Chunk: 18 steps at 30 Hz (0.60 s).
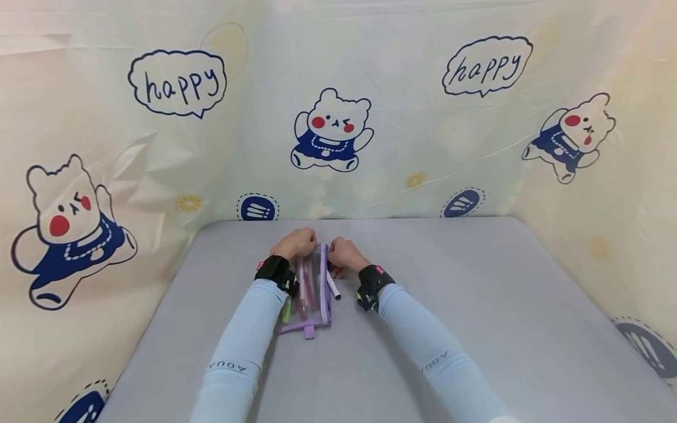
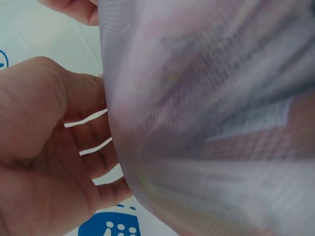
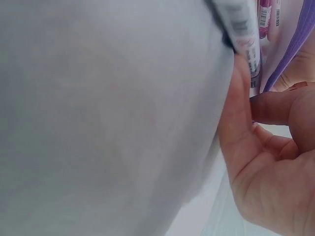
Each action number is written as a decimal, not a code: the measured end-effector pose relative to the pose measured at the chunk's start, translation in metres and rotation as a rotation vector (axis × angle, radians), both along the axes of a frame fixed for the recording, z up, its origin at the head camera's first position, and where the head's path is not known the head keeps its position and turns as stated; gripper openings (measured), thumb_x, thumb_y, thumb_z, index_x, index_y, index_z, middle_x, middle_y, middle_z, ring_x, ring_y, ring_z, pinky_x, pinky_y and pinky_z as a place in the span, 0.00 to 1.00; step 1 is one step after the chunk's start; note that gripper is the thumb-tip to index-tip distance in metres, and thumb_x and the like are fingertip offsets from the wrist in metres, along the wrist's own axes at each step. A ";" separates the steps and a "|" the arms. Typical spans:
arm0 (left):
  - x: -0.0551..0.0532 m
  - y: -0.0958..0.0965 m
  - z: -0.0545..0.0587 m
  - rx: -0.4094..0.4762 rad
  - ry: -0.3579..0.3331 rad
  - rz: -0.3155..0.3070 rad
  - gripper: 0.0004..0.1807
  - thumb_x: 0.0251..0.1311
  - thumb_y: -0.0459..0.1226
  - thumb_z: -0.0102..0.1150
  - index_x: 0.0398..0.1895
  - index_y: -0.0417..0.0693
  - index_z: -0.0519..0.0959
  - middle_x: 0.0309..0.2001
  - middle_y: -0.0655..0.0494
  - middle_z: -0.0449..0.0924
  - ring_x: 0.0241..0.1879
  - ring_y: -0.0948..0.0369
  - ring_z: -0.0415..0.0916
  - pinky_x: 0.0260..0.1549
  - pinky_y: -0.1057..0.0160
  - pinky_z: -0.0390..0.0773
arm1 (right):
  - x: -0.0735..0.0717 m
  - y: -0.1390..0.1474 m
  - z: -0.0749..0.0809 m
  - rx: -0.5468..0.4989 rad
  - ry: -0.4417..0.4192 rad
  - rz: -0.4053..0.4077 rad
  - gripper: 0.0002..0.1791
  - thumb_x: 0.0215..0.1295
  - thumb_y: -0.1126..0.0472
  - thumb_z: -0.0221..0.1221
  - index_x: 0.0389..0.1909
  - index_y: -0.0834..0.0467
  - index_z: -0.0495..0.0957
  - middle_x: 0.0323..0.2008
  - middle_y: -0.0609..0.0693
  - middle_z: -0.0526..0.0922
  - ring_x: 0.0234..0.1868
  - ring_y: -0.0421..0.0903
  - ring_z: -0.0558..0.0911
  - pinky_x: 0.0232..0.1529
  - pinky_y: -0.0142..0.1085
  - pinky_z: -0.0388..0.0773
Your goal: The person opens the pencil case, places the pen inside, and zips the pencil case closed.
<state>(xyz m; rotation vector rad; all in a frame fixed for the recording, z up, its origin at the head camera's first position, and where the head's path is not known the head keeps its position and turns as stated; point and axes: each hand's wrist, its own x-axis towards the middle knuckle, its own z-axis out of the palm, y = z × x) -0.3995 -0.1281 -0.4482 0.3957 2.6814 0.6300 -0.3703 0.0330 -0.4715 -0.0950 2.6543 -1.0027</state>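
Note:
A see-through mesh pencil pouch (image 1: 317, 305) with purple zip edging lies left of the table's middle, several pink and purple pens (image 1: 305, 288) and a green one (image 1: 287, 309) showing through it. My left hand (image 1: 297, 242) grips the pouch's far end; in the left wrist view, the mesh (image 2: 197, 98) hides its fingertips. Beside the purple edge, my right hand (image 1: 346, 255) pinches a white marker pen (image 1: 333, 286), its dark end pointing towards me. In the right wrist view, thumb and finger meet at the end of the marker's printed barrel (image 3: 252, 59).
The grey tabletop (image 1: 476, 305) extends around both arms. A patterned curtain (image 1: 402, 129) with cartoon bears hangs behind and at both sides. Black wrist cameras (image 1: 275, 271) are strapped over the light blue sleeves (image 1: 233, 358).

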 end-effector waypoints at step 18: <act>-0.002 0.003 0.004 0.022 0.021 -0.055 0.13 0.71 0.40 0.48 0.45 0.42 0.79 0.43 0.47 0.80 0.39 0.54 0.75 0.37 0.59 0.74 | 0.014 0.004 0.006 -0.142 -0.009 0.004 0.16 0.73 0.61 0.45 0.27 0.64 0.74 0.18 0.58 0.80 0.20 0.54 0.85 0.23 0.43 0.83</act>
